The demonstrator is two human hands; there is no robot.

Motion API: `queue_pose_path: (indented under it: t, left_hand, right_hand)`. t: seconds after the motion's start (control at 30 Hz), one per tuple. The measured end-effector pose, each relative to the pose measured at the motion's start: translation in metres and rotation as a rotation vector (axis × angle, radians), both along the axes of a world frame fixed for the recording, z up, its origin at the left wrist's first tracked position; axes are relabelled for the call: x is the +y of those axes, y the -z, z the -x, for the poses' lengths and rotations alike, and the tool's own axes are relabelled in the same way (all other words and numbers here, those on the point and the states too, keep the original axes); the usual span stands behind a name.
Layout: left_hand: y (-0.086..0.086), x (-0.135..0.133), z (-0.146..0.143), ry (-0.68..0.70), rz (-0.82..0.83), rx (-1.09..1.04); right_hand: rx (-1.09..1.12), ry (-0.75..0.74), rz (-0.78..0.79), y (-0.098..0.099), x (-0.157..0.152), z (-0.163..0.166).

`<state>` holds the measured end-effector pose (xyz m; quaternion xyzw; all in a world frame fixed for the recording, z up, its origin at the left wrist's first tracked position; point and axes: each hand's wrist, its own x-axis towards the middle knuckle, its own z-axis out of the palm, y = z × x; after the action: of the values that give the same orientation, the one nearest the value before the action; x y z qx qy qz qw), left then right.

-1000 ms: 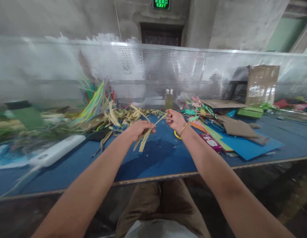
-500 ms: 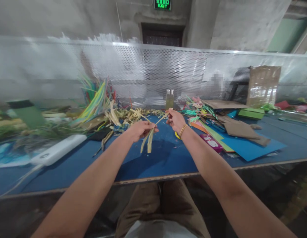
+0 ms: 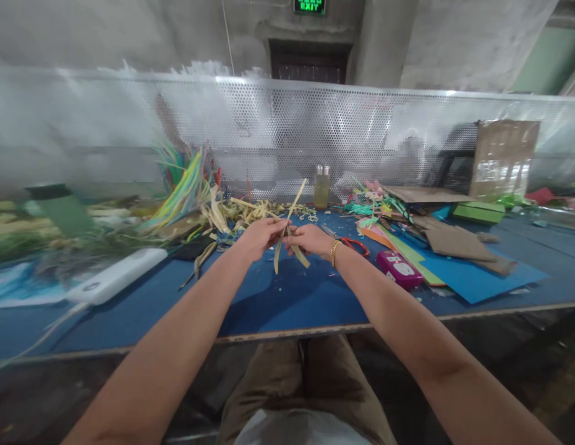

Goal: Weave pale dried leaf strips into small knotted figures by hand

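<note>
Right hand (image 3: 313, 240) inward, tight on strips (image 3: 297, 200)

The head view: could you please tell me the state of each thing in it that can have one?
Left hand: pinching the pale strips
Right hand: pinching them too
Pale strips: crossed, lower ends hanging
Scissors: lying down, open or shut unclear
Exit sign: lit
Bottle: upright
White power strip: lying flat

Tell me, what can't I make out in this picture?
All in the head view:
How the pale strips cross: hidden by the fingers of the left hand and right hand.
Top of the exit sign: cut off by the upper edge.
Where the white cable ends: cut off at left.
Markings on the purple box: too small.
</note>
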<state>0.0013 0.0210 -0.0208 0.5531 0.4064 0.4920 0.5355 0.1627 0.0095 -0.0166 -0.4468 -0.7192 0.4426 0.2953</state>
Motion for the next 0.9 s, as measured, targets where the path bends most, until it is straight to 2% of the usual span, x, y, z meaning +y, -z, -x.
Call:
queue_pose_path:
  t: [0.1, 0.23, 0.6, 0.73, 0.9]
  left_hand:
    - [0.005, 0.007, 0.002, -0.026, -0.035, 0.019]
    - [0.009, 0.01, 0.0, -0.108, -0.089, 0.042]
    - [0.007, 0.009, -0.007, -0.22, -0.123, 0.064]
    - [0.007, 0.007, -0.003, -0.186, -0.109, 0.11]
    - [0.005, 0.004, 0.003, -0.033, 0.024, 0.079]
  right_hand:
    - [0.072, -0.02, 0.007, 0.003, 0.0, 0.005]
    - [0.059, -0.066, -0.041, 0.003, 0.0, 0.007]
    - [0.095, -0.144, -0.014, 0.005, 0.001, 0.008]
    - [0.077, -0.138, 0.015, 0.005, 0.001, 0.006]
    - [-0.078, -0.09, -0.051, 0.005, 0.01, -0.006]
